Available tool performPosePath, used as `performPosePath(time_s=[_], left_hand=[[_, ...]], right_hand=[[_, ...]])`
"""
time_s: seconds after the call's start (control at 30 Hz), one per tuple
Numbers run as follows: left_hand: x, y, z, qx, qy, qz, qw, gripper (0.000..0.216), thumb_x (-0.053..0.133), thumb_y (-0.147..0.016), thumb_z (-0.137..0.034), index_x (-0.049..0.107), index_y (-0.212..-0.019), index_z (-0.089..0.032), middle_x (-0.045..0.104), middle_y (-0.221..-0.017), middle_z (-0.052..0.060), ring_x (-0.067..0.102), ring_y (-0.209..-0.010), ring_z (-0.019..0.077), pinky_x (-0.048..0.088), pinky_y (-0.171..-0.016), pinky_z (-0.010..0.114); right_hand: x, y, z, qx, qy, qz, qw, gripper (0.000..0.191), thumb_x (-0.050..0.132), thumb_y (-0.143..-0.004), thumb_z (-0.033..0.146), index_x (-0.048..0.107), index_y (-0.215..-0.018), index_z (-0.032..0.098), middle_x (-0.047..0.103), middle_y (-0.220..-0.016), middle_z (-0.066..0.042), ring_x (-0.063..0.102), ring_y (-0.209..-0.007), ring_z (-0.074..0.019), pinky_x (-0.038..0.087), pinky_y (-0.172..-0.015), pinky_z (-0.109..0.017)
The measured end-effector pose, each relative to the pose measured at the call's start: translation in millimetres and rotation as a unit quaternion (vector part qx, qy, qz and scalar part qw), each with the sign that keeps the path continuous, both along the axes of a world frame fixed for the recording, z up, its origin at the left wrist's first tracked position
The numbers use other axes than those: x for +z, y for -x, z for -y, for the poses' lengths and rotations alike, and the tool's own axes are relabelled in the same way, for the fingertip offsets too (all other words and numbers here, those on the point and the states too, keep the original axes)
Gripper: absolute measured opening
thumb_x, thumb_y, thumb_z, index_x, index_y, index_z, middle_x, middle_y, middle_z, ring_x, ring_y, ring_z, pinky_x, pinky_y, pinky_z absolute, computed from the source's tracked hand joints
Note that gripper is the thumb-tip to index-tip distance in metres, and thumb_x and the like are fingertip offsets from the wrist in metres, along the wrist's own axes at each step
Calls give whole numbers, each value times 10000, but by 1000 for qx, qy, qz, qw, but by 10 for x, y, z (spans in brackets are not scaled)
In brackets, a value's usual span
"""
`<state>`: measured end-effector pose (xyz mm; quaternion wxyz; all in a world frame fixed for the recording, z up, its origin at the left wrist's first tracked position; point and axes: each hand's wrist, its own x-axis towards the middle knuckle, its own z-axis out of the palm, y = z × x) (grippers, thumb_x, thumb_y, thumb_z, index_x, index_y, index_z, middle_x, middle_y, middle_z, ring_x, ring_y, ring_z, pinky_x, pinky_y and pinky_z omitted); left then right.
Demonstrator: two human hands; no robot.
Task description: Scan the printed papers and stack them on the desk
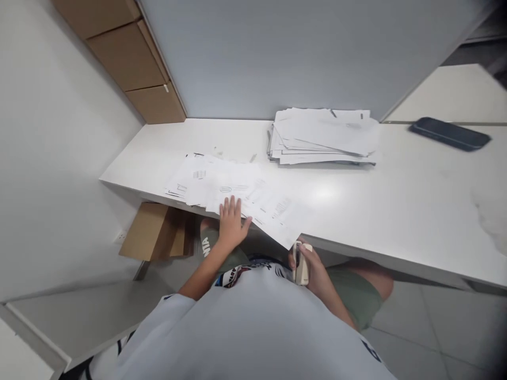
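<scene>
My left hand (232, 224) lies flat with fingers spread on the near edge of some printed sheets (222, 177), which fan out along the front of the white desk. One sheet's corner (287, 237) juts past the desk's front edge. Right at that corner, my right hand (315, 261) is closed around a cream-coloured stapler (301, 266), held low in front of my shirt. Whether the stapler's jaws are around the corner or just beside it, I cannot tell.
A thick stack of papers (325, 137) sits at the back of the desk (368, 211). Further right lies a dark phone (450, 133). Cardboard boxes (127, 55) are piled at the back left, and an open carton (144, 232) stands below the desk's left end.
</scene>
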<state>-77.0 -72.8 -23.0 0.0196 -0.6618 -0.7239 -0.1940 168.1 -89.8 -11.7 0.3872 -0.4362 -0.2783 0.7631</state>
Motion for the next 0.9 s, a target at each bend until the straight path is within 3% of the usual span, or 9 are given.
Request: performPosePath(time_s=[0.17, 0.23, 0.3, 0.43, 0.53, 0.73, 0.9], left_hand=[[-103, -704, 216, -170, -6, 3, 985, 703, 415, -961, -436, 177, -1525, -89, 248, -1578, 199, 154, -1486, 334, 233, -1180, 562], [-108, -840, 219, -257, -25, -4, 966, 700, 426, -960, -389, 159, -1528, -79, 251, -1574, 208, 167, -1487, 305, 274, -1176, 517], [-103, -872, 157, -315, -47, -29, 947, 655, 443, -955, -309, 195, -1526, -101, 271, -1571, 186, 152, -1490, 297, 290, -1174, 502], [-82, -834, -65, -315, -84, -78, 942, 614, 489, -918, -161, 296, -1501, -139, 274, -1574, 163, 82, -1490, 326, 302, -1165, 528], [-63, -861, -199, -351, -136, -108, 920, 608, 470, -893, -56, 346, -1480, -158, 330, -1553, 141, 93, -1489, 297, 294, -1178, 498], [10, -1033, -292, -378, -181, -141, 897, 535, 464, -896, -47, 460, -1414, -180, 442, -1495, 99, 169, -1479, 290, 270, -1191, 502], [14, -1118, -324, -378, -164, -141, 900, 477, 491, -908, -107, 510, -1379, -178, 495, -1457, 90, 264, -1456, 291, 321, -1169, 467]], right_hand=[[24, -222, -33, -138, -13, 98, 986, 445, 775, -625, 534, 522, -821, 224, 529, -499, 58, 426, -396, -113, 324, -373, -237], [31, -407, -86, -200, -28, 148, 968, 453, 801, -590, 502, 513, -804, 225, 542, -516, 60, 431, -397, -108, 325, -378, -240], [50, -641, -151, -213, -39, 199, 956, 437, 809, -576, 478, 507, -759, 220, 531, -494, 60, 425, -390, -104, 314, -380, -243], [107, -1071, -254, -143, -32, 257, 955, 406, 804, -575, 454, 498, -694, 215, 501, -442, 57, 415, -381, -106, 306, -384, -249], [133, -1197, -291, -91, -31, 273, 957, 372, 785, -612, 446, 509, -688, 208, 512, -457, 54, 423, -394, -103, 322, -394, -247], [222, -1058, -382, 16, -63, 275, 959, 347, 755, -694, 390, 621, -937, 181, 553, -495, 54, 443, -403, -117, 340, -393, -249], [355, -984, -503, 104, -86, 340, 931, 404, 737, -738, 353, 624, -1077, 163, 626, -595, 17, 494, -442, -138, 377, -417, -260]])
